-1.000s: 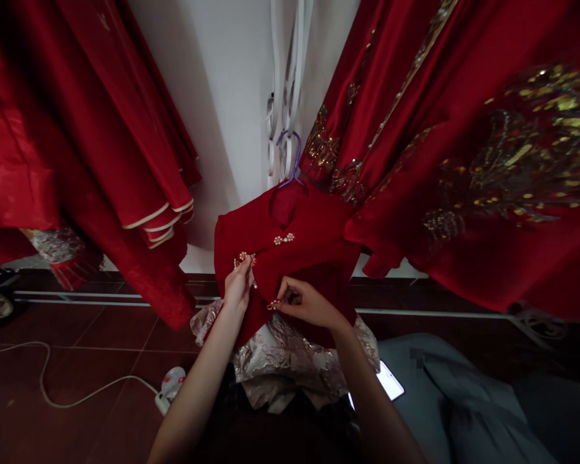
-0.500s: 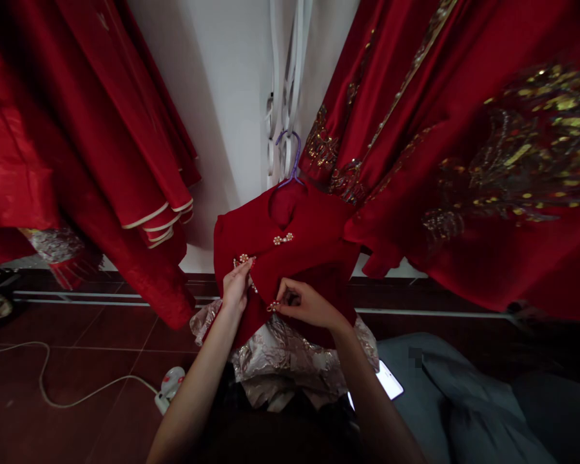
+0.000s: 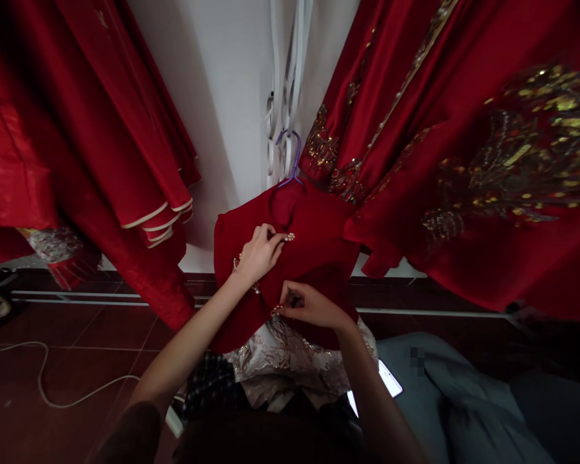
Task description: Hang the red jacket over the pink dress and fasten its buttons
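A small red garment (image 3: 314, 251) hangs on a purple hanger (image 3: 290, 161) from a white rack against the wall. My left hand (image 3: 260, 252) is raised to its chest, fingertips pinched at the upper pearl button clasp (image 3: 289, 237). My right hand (image 3: 309, 306) sits lower on the front, fingers curled around the red cloth beside another pearl clasp (image 3: 275, 310). A third clasp shows partly under my left wrist. Silvery patterned fabric (image 3: 285, 364) hangs below the red top.
Long red gowns hang at the left (image 3: 101, 161) and a gold-sequinned red gown (image 3: 488, 161) at the right. A white cable (image 3: 43, 386) lies on the dark tiled floor. A lit phone (image 3: 389, 383) rests on grey cloth (image 3: 464, 399) at lower right.
My left hand has moved up from the middle clasp to the upper clasp near the collar. My right hand has stayed at the lower clasp.
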### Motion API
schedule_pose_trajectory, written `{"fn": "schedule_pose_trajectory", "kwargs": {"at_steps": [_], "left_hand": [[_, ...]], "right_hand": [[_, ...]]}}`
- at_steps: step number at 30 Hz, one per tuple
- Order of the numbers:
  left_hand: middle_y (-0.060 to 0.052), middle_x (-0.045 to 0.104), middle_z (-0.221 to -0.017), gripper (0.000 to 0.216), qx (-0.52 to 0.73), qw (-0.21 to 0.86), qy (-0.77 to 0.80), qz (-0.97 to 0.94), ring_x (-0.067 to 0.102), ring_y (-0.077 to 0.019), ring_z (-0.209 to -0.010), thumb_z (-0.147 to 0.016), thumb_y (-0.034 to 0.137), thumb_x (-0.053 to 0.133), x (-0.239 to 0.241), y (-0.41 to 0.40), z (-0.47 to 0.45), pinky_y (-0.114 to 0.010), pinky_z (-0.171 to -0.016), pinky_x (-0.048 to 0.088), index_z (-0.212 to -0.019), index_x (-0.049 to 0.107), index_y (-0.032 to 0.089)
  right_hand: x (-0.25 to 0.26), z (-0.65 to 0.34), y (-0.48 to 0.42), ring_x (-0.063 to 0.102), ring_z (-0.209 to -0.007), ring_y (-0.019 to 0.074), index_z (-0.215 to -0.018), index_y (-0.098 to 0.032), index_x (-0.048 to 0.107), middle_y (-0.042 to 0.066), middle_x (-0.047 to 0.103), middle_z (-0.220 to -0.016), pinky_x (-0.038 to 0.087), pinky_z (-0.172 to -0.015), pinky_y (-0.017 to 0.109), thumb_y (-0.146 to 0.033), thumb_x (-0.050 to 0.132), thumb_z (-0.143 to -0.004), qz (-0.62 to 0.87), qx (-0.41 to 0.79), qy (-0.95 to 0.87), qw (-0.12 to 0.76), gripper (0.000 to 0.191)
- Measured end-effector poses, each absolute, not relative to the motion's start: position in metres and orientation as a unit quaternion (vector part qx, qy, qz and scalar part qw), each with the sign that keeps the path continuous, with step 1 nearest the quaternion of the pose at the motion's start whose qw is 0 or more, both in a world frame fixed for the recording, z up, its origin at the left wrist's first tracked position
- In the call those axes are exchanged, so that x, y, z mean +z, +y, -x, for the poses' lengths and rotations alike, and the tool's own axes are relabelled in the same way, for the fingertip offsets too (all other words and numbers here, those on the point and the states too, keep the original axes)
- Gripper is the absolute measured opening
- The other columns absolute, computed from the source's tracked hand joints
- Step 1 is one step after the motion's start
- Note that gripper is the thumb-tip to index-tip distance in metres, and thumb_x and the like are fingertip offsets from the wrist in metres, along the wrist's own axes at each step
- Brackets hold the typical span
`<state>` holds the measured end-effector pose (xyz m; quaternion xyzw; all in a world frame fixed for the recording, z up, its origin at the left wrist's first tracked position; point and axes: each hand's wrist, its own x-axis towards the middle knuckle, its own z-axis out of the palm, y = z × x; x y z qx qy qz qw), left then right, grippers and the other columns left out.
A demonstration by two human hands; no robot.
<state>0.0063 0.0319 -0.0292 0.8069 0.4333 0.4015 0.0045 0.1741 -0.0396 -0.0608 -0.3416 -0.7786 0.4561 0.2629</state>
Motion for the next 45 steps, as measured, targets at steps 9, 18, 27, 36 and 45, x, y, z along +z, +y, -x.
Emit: {"fn": "schedule_pose_trajectory", "kwargs": {"at_steps": [9,18,27,36,45], "left_hand": [[-0.012,0.05,-0.103,0.024,0.327,-0.149,0.424,-0.831,0.045,-0.0245,-0.099,-0.088,0.035,0.047,-0.023,0.037,-0.013,-0.036,-0.079,0.043,-0.097,0.061,0.017],[-0.006,0.06,-0.087,0.018,0.375,-0.007,0.342,-0.862,0.052,-0.0203,-0.093,-0.09,0.026,0.04,-0.013,0.036,-0.01,-0.047,-0.108,0.018,-0.09,0.057,0.019],[-0.005,0.062,-0.079,0.015,0.398,0.009,0.378,-0.836,0.056,-0.0203,-0.084,-0.087,0.025,0.044,-0.011,0.034,-0.005,-0.047,-0.109,0.015,-0.094,0.057,0.019],[-0.019,0.053,-0.113,0.052,0.342,-0.167,0.631,-0.676,0.049,-0.0325,-0.105,-0.08,0.006,0.036,-0.013,0.031,0.022,-0.048,-0.089,0.035,-0.132,0.036,0.014],[-0.013,0.058,-0.114,0.047,0.422,-0.058,0.659,-0.62,0.055,-0.0289,-0.104,-0.073,0.008,0.047,-0.02,0.065,0.103,-0.037,-0.085,0.043,-0.119,0.05,0.02]], "right_hand": [[-0.057,-0.179,-0.041,0.054,-0.069,0.0121,-0.079,-0.019,0.052,-0.001,0.059,-0.077,0.044,-0.065,0.025,-0.022,0.062,-0.073,0.35,0.457,-0.777,0.253,0.012],[-0.052,-0.178,-0.043,0.054,-0.073,0.0133,-0.09,-0.021,0.059,0.002,0.061,-0.084,0.046,-0.066,0.027,-0.031,0.06,-0.08,0.392,0.42,-0.763,0.296,0.015],[-0.016,-0.143,-0.008,0.046,-0.122,0.0177,-0.123,-0.025,0.043,0.008,0.048,-0.131,0.041,-0.102,0.034,-0.047,0.047,-0.086,0.349,0.363,-0.623,0.599,0.044],[-0.031,-0.125,0.045,0.012,-0.138,0.034,-0.14,-0.001,0.016,0.027,0.015,-0.148,0.016,-0.11,0.051,-0.066,0.048,-0.075,0.597,0.125,-0.549,0.571,0.097],[-0.032,-0.199,0.081,0.049,-0.106,0.0379,-0.104,-0.002,0.049,0.029,0.054,-0.104,0.036,-0.09,0.052,-0.061,0.039,-0.083,0.671,-0.078,-0.57,0.468,0.063]]}}
